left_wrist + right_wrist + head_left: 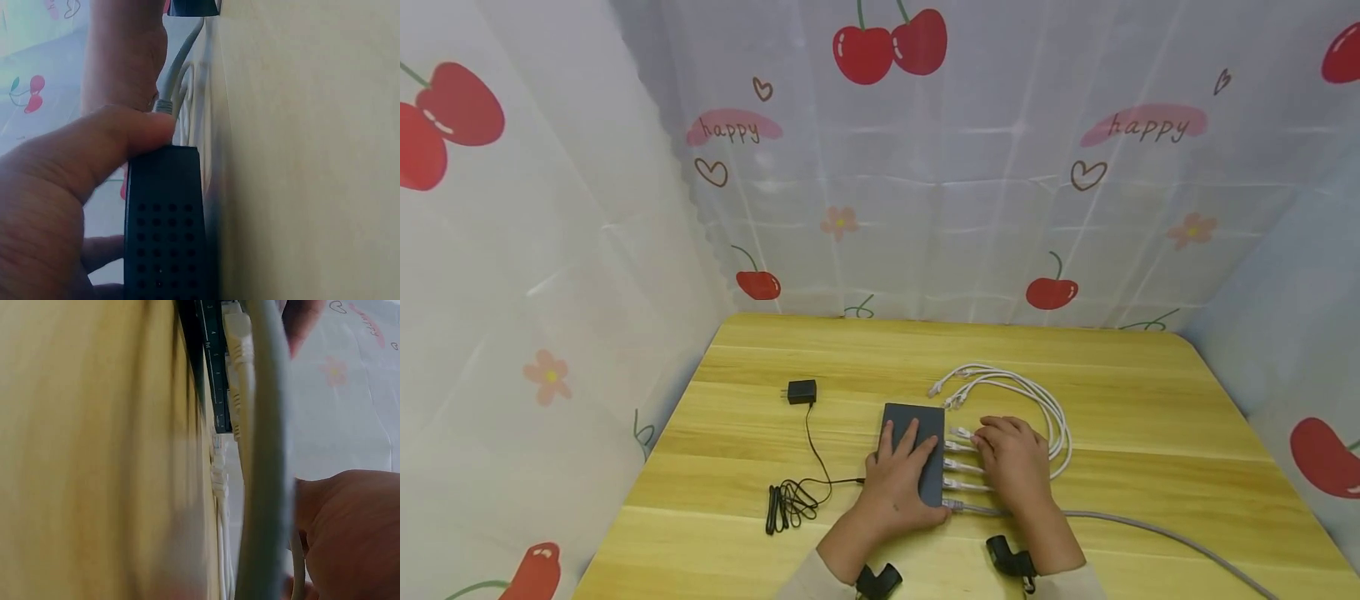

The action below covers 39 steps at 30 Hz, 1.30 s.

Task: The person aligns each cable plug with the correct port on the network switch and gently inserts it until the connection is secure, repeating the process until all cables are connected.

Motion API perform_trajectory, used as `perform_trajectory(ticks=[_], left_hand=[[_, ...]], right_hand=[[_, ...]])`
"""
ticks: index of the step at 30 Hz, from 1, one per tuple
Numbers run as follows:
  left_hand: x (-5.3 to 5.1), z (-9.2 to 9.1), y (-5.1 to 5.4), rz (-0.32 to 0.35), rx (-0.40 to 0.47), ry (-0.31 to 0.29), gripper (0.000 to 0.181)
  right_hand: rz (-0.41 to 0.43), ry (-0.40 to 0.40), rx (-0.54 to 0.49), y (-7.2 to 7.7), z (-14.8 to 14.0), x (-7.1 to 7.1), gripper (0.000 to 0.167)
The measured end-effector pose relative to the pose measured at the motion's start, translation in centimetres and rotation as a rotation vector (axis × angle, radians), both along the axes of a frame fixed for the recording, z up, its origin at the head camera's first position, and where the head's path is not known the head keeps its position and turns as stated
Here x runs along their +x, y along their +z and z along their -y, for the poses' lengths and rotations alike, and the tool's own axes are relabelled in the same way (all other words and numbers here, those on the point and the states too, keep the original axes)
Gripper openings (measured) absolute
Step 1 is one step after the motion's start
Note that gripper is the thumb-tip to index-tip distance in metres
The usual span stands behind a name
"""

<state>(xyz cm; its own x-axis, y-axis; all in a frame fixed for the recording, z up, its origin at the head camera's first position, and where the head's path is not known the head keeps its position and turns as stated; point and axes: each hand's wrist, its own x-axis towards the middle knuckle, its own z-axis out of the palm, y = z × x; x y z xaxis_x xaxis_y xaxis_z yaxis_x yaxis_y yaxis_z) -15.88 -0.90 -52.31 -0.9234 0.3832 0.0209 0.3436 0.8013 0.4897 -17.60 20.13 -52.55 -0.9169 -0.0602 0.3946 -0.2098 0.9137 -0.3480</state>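
A dark network switch (931, 475) lies flat on the table. My left hand (895, 483) rests on it, fingers spread over the top and the thumb against its near right corner, beside a grey Ethernet cable's plug (952, 505). At the switch's right side, my right hand (1017, 458) pinches a white Ethernet cable by its plug (961, 432), whose clear tip points at the port side, a little apart from it. White Ethernet plugs (239, 337) sit in the ports between that plug and the grey one. The right fingertips are partly hidden.
Beyond the right hand, white cables (1060, 421) loop, with loose plugs (953, 402) near the switch's far corner. A black power adapter (802, 392) lies to the left; its bundled cord (793, 502) reaches the switch. The grey cable (1150, 527) runs to the right.
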Motion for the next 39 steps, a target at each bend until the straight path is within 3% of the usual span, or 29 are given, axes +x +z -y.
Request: perform_trajectory(ticks=[10, 22, 31, 39], left_hand=[[-0.03, 0.44, 0.49, -0.004, 0.033, -0.086, 0.095], [-0.21, 0.85, 0.15, 0.056, 0.093, -0.088, 0.094], [-0.25, 0.88, 0.23, 0.025, 0.073, -0.091, 0.098], [-0.37, 0.94, 0.02, 0.043, 0.071, -0.088, 0.097]], right_hand=[[0.058, -0.016, 0.014, 0.03, -0.05, -0.11, 0.017], [0.011, -0.001, -0.057, 0.03, -0.18, -0.05, 0.015], [0.082, -0.005, -0.086, 0.05, -0.15, -0.26, 0.014], [0.097, -0.002, -0.141, -0.18, -0.24, -0.38, 0.017]])
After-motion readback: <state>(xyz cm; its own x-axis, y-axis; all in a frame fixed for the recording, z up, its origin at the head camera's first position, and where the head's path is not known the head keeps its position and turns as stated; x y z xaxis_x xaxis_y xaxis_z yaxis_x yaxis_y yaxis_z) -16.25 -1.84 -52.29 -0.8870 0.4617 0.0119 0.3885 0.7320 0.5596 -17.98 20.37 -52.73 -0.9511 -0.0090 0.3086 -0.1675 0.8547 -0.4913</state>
